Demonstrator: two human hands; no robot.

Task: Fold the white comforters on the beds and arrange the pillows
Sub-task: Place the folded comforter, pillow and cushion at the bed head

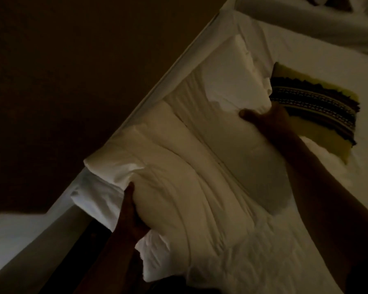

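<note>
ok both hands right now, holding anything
left hand: grips the near end of the white pillow
right hand: grips the pillow's far end

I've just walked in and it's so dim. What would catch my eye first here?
Two bare hands grip a big white pillow at mid-frame: the left hand at its near end, the right hand at its far end. Just beyond, a yellow cushion with dark patterned bands lies on the white bed.

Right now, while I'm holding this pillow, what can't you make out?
- Right hand fingers: behind the white pillow, head view.
- Left hand fingers: tucked under its near end.
- Patterned cushion design: dim, blurred.
- Comforter: cut off at the top edge.
</note>
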